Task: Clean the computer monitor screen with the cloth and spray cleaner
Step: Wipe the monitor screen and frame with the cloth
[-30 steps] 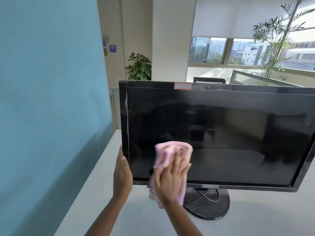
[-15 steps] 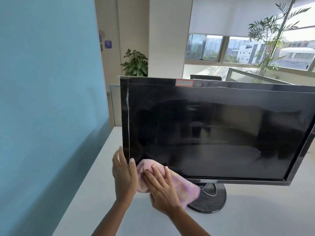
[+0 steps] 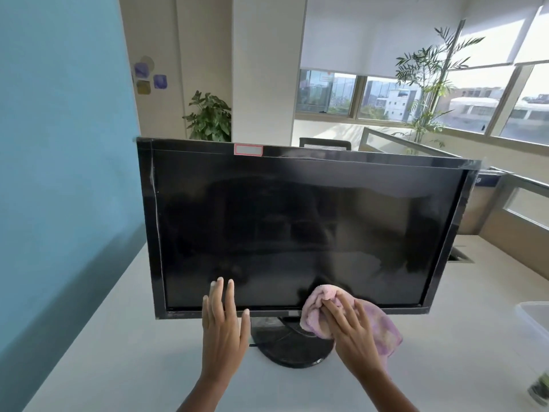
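right hand (image 3: 353, 331) pressing pink cloth (image 3: 320, 304) on monitor (image 3: 297, 227) lower edge, fingers flat | left hand (image 3: 222, 325) beside, fingers spread, empty

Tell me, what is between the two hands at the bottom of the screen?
In the head view, between the left hand and the right hand holding the pink cloth show the monitor's bottom edge and its black stand.

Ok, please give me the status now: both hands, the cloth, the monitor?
Right hand pressing pink cloth on monitor lower edge. Left hand open, fingers flat at bottom bezel, holding nothing. Nothing in the way; no spray bottle identifiable in view.
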Tool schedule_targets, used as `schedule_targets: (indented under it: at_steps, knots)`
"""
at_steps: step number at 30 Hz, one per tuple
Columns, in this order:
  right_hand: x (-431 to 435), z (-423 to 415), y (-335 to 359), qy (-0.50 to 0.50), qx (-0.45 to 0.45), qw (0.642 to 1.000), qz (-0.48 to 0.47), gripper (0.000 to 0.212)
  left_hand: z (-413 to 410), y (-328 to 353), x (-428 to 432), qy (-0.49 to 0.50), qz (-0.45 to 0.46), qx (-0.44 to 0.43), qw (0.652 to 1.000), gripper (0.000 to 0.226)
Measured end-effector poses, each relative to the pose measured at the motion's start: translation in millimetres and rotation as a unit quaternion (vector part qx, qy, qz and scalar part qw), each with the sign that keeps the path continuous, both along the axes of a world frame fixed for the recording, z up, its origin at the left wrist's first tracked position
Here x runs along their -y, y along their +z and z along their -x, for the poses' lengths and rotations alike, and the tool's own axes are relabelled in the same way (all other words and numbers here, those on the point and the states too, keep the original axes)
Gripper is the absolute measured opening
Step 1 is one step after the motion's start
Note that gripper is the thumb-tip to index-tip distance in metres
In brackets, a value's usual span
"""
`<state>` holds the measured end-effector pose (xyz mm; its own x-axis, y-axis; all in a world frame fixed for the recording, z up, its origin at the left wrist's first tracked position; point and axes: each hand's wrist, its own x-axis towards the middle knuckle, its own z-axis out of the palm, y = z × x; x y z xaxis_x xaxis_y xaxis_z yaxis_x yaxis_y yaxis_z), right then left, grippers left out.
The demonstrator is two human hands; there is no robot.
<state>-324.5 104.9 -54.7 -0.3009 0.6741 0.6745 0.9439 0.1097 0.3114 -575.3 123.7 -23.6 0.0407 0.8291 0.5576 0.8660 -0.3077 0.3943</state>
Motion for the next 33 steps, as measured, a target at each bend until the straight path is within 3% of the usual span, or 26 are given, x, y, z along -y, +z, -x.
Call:
schedule_targets:
  at_steps: [5,10,13,15,17,19,22,24,26,29,31,33]
  knots:
    - [19.7,-73.8,11.1,-0.065,0.008,0.998,0.0,0.055,-43.1,2.3,9.4,-0.023,-0.006,-0.019,1.0,0.055]
    - [35.9,-119.7,17.2,-0.134,-0.059,0.988,0.047,0.046,-85.9,2.8,20.6,-0.054,-0.003,-0.007,0.998,0.054]
    - [40.2,-126.9,23.5,-0.118,-0.129,0.981,0.079,0.069,-111.3,8.2,27.0,-0.085,0.004,0.006,0.996,0.051]
    - [44.3,-124.1,28.0,-0.092,-0.187,0.975,0.078,0.071,-132.1,12.1,31.1,-0.139,0.02,0.063,0.988,0.042]
    - [49.2,-117.9,29.6,-0.054,-0.278,0.957,0.061,0.069,-154.7,21.6,35.8,-0.195,0.108,0.162,0.961,0.034]
    - [56.5,-111.6,28.9,-0.005,-0.312,0.949,0.037,0.069,-177.8,33.4,38.1,-0.226,0.232,0.248,0.913,0.034]
    - [71.6,-100.2,32.6,0.085,-0.258,0.962,0.027,0.06,-206.9,53.8,36.2,-0.243,0.383,0.337,0.825,0.042]
    - [81.4,-94.1,34.6,0.114,-0.2,0.972,0.038,0.055,-217.0,62.3,34.5,-0.271,0.411,0.361,0.792,0.028]
    - [89.0,-90.3,31.4,0.126,-0.164,0.977,0.055,0.058,-219.7,66.1,32.7,-0.27,0.386,0.328,0.819,0.012]
    - [99.7,-84.2,28.7,0.137,-0.16,0.975,0.067,0.054,-217.1,68.4,29.1,-0.238,0.329,0.237,0.883,0.006]
    - [108.1,-82.9,31.6,0.163,-0.148,0.973,0.066,0.037,-211.6,73.8,28.4,-0.237,0.313,0.222,0.892,0.012]
    - [115.5,-86.8,33.1,0.191,-0.139,0.968,0.087,0.035,-204.4,82.5,27.6,-0.258,0.307,0.205,0.893,0.015]
